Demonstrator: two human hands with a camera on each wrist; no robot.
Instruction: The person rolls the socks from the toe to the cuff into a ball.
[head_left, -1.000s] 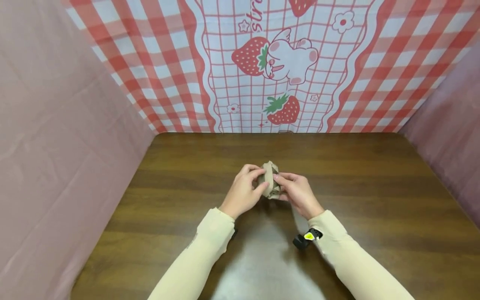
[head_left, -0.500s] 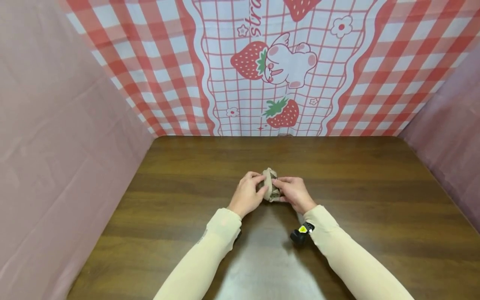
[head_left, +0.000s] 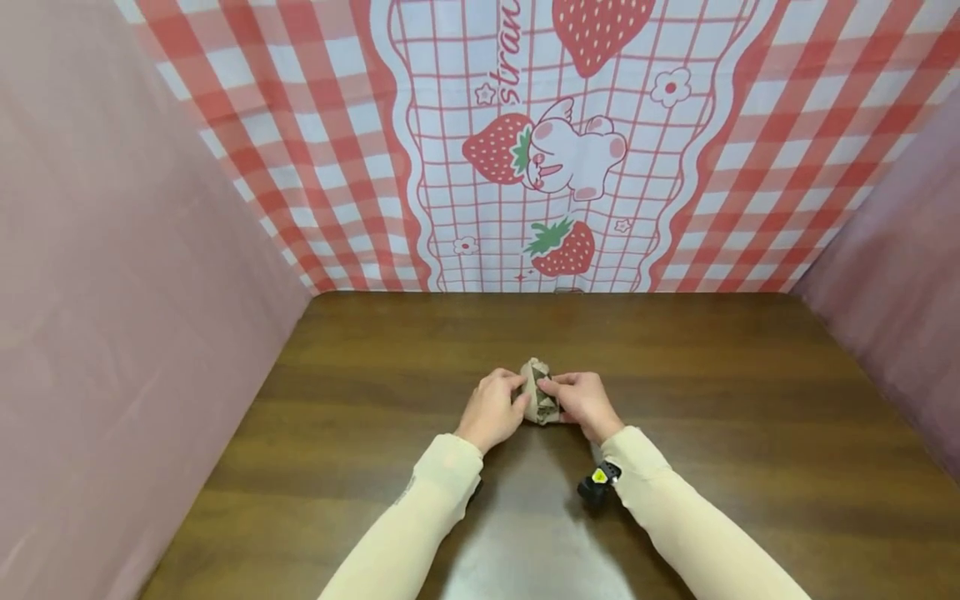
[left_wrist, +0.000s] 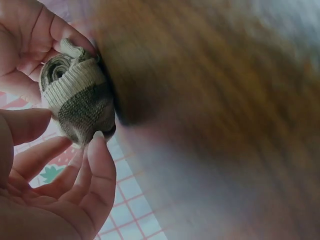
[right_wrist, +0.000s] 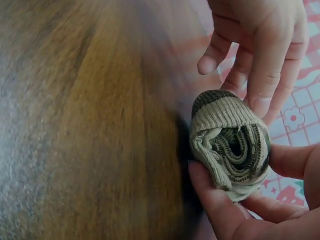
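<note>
A rolled sock bundle [head_left: 538, 393], beige with dark olive bands, is held just above the brown wooden table [head_left: 750, 417] near its middle. My left hand [head_left: 501, 402] grips its left side, fingers curled round it. My right hand [head_left: 577, 398] pinches its right side. In the left wrist view the sock bundle [left_wrist: 77, 102] sits between my left fingers [left_wrist: 97, 165] below and the right hand [left_wrist: 25, 45] above. In the right wrist view the sock bundle [right_wrist: 230, 142] shows its coiled end, with my right thumb [right_wrist: 212, 197] under it and the left fingers [right_wrist: 262, 65] on top.
A red and white checked cloth with strawberries [head_left: 558, 158] hangs behind the table. Pink sheets [head_left: 112, 292] wall off the left and right sides. A small black device with a yellow tag [head_left: 597, 482] sits at my right wrist.
The head view has tilted up a little, so hands and bundle sit lower in the frame. Both hands keep hold of the sock bundle; the fingers have shifted slightly on it.
</note>
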